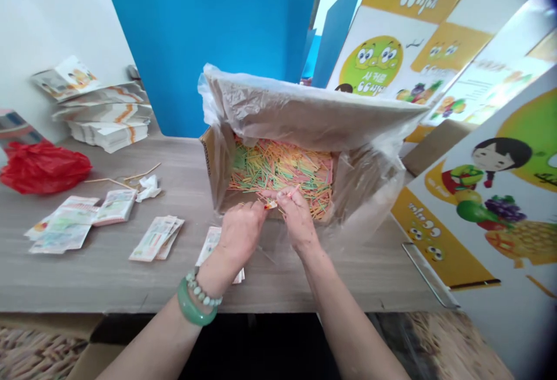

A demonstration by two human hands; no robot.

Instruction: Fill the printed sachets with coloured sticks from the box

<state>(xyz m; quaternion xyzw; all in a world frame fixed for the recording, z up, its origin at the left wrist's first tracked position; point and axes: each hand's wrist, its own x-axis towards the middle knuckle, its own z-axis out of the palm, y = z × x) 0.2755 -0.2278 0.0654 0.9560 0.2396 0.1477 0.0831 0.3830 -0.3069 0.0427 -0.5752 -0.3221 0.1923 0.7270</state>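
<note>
Both hands meet at the near edge of a cardboard box [208, 156]. The left hand [241, 230] and right hand [299, 217] are closed in fingertip pinches on a bunch of coloured sticks [270, 205], probably to square its ends. The box sits just ahead on the table [108, 278], so its loose sticks [282, 166] lie within easy reach. A plastic liner [304, 110] drapes over the raised rear flap. Flat printed packets [156, 238] lie beside the left hand. The yellow cartons [439, 241] show cartoon faces, but their lettering is too distorted to read reliably.
</note>
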